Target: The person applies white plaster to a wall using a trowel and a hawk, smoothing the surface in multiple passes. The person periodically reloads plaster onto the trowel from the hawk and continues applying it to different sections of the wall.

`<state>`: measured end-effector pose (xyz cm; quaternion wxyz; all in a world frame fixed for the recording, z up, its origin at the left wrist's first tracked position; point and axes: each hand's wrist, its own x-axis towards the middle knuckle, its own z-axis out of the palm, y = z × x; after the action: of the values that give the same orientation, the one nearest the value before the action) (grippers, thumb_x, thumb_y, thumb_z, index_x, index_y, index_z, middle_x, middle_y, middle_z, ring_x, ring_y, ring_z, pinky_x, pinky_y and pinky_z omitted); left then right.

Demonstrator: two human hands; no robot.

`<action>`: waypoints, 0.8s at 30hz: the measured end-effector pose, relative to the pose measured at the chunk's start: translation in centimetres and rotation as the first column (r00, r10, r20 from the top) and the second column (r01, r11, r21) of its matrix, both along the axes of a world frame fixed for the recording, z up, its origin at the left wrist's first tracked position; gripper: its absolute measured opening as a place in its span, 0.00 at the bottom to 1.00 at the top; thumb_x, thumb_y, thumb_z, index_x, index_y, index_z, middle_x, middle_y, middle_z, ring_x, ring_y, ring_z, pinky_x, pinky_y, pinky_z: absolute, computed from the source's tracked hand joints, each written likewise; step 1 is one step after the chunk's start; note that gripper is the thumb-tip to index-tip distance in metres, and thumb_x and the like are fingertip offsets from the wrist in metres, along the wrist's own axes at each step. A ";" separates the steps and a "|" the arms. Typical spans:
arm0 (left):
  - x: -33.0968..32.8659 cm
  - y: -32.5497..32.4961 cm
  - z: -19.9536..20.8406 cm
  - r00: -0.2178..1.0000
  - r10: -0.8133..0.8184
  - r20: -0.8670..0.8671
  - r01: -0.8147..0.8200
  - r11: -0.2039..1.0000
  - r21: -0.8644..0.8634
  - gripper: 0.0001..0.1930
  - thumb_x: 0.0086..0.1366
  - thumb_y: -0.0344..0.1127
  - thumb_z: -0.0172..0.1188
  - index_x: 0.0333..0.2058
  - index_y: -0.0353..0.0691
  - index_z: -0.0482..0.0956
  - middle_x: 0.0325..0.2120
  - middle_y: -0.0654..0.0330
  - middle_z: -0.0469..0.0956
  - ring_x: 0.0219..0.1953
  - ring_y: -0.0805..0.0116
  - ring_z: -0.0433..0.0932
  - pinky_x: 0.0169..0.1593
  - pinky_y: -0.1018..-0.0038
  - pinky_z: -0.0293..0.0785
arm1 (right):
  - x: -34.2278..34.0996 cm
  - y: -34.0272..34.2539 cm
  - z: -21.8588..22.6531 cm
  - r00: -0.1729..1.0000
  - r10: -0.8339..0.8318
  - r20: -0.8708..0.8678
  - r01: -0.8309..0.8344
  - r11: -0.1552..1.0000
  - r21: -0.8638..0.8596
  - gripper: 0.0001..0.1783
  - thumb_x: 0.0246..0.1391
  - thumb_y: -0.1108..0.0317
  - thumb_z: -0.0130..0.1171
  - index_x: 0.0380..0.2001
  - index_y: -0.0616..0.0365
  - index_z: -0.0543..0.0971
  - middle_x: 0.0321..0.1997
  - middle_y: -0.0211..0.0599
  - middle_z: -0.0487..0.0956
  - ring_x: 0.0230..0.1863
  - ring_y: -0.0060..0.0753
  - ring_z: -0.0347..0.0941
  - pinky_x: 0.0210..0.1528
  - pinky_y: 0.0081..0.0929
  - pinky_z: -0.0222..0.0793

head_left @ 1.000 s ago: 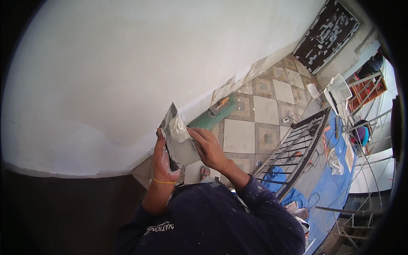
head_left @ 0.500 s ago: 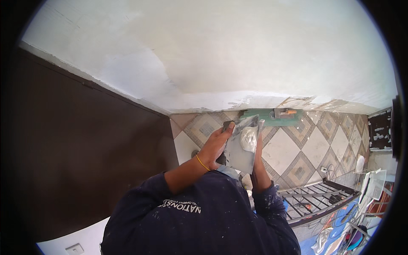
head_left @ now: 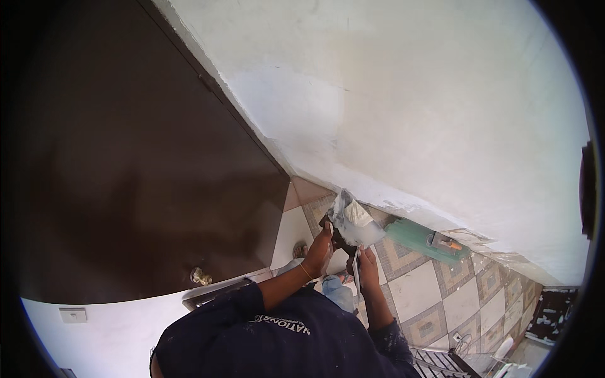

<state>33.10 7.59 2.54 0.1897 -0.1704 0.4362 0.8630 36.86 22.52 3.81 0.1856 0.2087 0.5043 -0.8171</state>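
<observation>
My left hand (head_left: 319, 252) grips the black handle of a wide metal putty blade (head_left: 372, 237). A mound of white putty (head_left: 358, 216) sits on that blade, and grey-white smears cover its far part. Close by on the right, my right hand (head_left: 368, 268) is closed round a second flat blade (head_left: 356, 277), seen nearly edge-on. Its upper end is at the near edge of the loaded blade; whether they touch I cannot tell. Both tools are in front of my body, above the tiled floor.
A pale, patched wall (head_left: 441, 126) rises ahead. A brown door (head_left: 138, 164) with a brass knob (head_left: 201, 276) stands at left. Along the wall's foot lies a green board (head_left: 409, 234) bearing an orange-handled trowel (head_left: 449, 243). A dark metal railing (head_left: 441, 364) is at lower right.
My view has turned left, bringing the doorknob into sight. The loaded blade has tilted and turned, and my right hand has come from behind it into view with the second blade.
</observation>
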 end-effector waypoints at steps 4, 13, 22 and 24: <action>3.0 -9.5 -5.8 0.731 -0.682 -0.027 0.511 0.573 -0.640 0.27 0.70 0.59 0.44 0.43 0.39 0.78 0.44 0.55 0.78 0.45 0.66 0.78 0.53 0.68 0.69 | -0.7 -1.3 -1.2 0.999 0.008 0.053 -0.004 0.997 -0.073 0.16 0.67 0.57 0.44 0.34 0.56 0.73 0.22 0.24 0.71 0.20 0.14 0.62 0.22 0.18 0.57; 14.1 -24.4 -13.5 0.579 -0.743 0.334 0.540 0.042 -0.841 0.14 0.64 0.46 0.51 0.34 0.41 0.77 0.30 0.50 0.77 0.38 0.50 0.77 0.44 0.57 0.70 | -2.2 -2.6 -5.4 0.978 -0.153 0.144 0.176 0.970 -0.165 0.09 0.67 0.61 0.43 0.37 0.53 0.68 0.14 0.23 0.60 0.11 0.17 0.52 0.14 0.18 0.48; 13.3 -24.2 -11.0 0.414 -0.749 0.517 0.846 0.107 -0.523 0.18 0.67 0.51 0.45 0.39 0.44 0.75 0.30 0.50 0.76 0.38 0.50 0.77 0.43 0.56 0.71 | -5.5 -1.2 -7.2 0.971 -0.059 0.233 0.120 0.959 -0.258 0.11 0.66 0.60 0.47 0.35 0.55 0.69 0.12 0.22 0.59 0.11 0.16 0.51 0.15 0.18 0.45; 10.1 -18.4 -13.7 0.137 -0.959 0.248 0.572 -0.128 -0.810 0.20 0.68 0.54 0.45 0.44 0.46 0.73 0.43 0.52 0.75 0.43 0.50 0.77 0.47 0.57 0.72 | -7.3 0.0 -8.8 0.964 0.069 0.255 -0.008 0.972 -0.235 0.12 0.66 0.58 0.46 0.33 0.54 0.68 0.12 0.21 0.58 0.11 0.16 0.50 0.16 0.19 0.44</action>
<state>43.23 -10.83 -11.12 0.4786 0.2767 0.7882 0.2703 29.57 22.49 -5.03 0.2896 0.2818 0.3806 -0.8318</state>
